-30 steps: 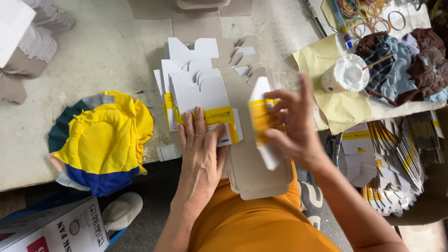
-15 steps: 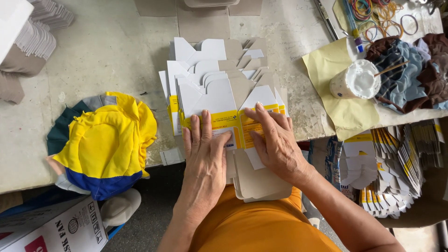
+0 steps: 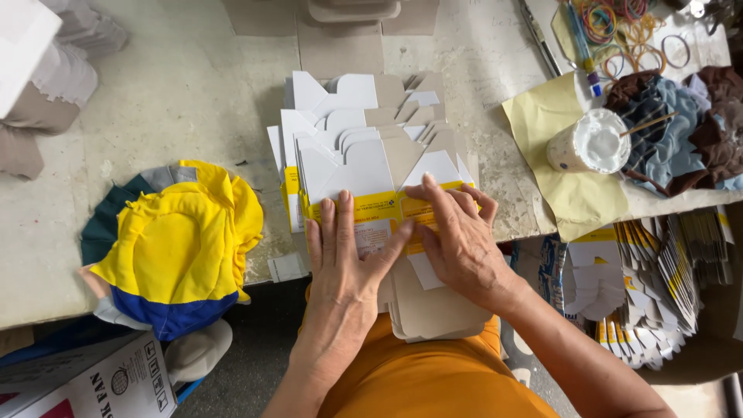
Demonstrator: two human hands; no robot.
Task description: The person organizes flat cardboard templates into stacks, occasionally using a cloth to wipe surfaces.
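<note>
On the left of the table (image 3: 155, 85), a yellow and blue cloth (image 3: 174, 244) is lying unused. At the near edge, a yellow-banded flat carton (image 3: 379, 213) is being pressed onto the stack by the left hand (image 3: 348, 255) and right hand (image 3: 457, 244), both flat and open, seemingly to keep it down. A glue pot (image 3: 590, 141) is standing further right.

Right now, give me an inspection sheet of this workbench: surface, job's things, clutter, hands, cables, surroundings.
Surface: pale worktable, scuffed and stained.
Job's things: fanned stack of flat white-and-yellow carton blanks at the table's near edge; the top blank lies under both hands.
Clutter: yellow and blue cloth at left; white glue pot with sticks on yellow paper; coloured rubber bands; dark rags.
Hands: left hand and right hand both flat, pressing the yellow band; no closed grip.
Cables: nothing seen.
Surroundings: more blanks stacked in a box at right; cardboard box on the floor at left.
</note>
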